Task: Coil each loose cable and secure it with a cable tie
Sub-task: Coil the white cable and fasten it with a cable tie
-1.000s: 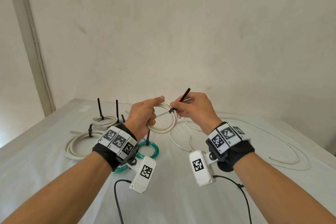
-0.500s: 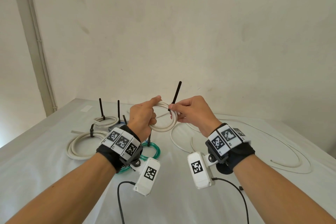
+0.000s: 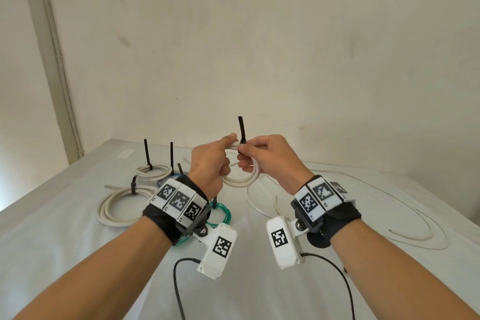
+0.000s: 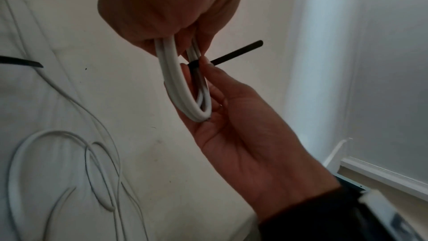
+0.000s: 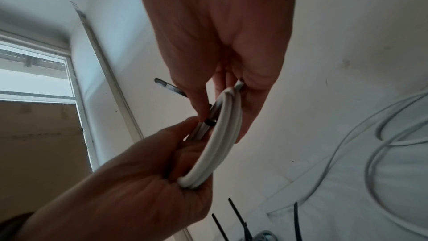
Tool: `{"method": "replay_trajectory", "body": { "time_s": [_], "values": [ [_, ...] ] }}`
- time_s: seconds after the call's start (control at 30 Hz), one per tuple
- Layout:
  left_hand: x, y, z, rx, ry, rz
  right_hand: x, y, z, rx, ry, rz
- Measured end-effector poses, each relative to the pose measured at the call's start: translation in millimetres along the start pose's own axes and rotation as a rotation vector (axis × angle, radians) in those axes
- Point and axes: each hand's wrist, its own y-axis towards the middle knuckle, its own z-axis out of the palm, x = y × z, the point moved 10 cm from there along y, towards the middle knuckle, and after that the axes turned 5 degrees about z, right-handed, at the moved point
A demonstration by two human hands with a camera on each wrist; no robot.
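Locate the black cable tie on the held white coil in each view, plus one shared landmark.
Head: black cable tie, centre, tail upright between both hands.
Left wrist: right of centre, tail pointing upper right.
Right wrist: left of centre, tail pointing upper left.
Landmark: white coil.

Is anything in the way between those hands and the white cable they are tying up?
Nothing visible. The left hand grips the white coil directly, and the right hand pinches the black tie already looped around it.

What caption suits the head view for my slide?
Left hand grips a coiled white cable while right hand pinches its black plastic cable tie.
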Motion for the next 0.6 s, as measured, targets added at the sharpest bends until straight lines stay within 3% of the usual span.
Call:
{"method": "replay_trajectory", "body": {
  "time_s": [0.17, 0.27, 0.6],
  "values": [
    [5, -3, -2, -0.002, -0.033, -0.037, -3, -4, 3, 0.032, -0.002, 0.033],
    [6, -5, -3, 0.004, 0.004, -0.034, 10, -10, 5, 0.022, -0.131, -0.08],
    [12, -10, 3, 0.038, -0.09, -0.082, 16, -9, -9, -0.171, -0.069, -0.197]
  ]
}}
